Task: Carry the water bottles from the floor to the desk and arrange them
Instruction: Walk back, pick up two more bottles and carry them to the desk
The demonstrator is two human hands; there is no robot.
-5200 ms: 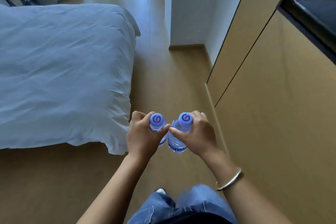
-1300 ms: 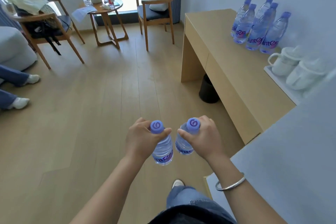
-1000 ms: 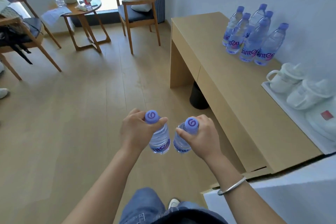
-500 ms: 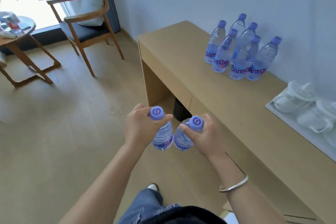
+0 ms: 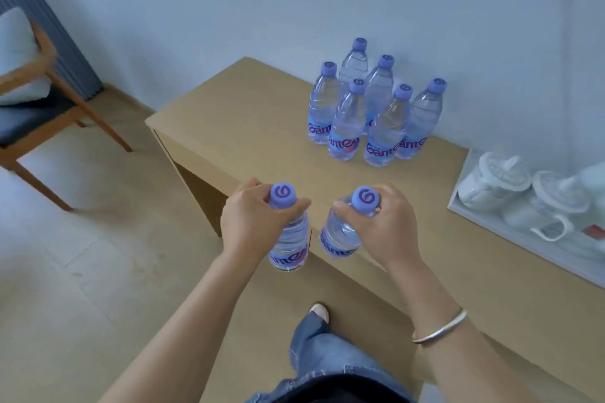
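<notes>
Each hand, left hand [image 5: 253, 222] and right hand [image 5: 381, 226], gripped a water bottle's neck; the person had stepped closer, so the desk [image 5: 248, 127] and six standing bottles [image 5: 376, 111] lay just beyond the fingers.

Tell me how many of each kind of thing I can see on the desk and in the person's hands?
Clear plastic water bottles with purple caps standing on the wooden desk: 6
Same bottles carried, one gripped by the left hand and one by the right hand: 2
White lidded ceramic mugs on the white tray: 2 plainly visible
Total: 10
</notes>
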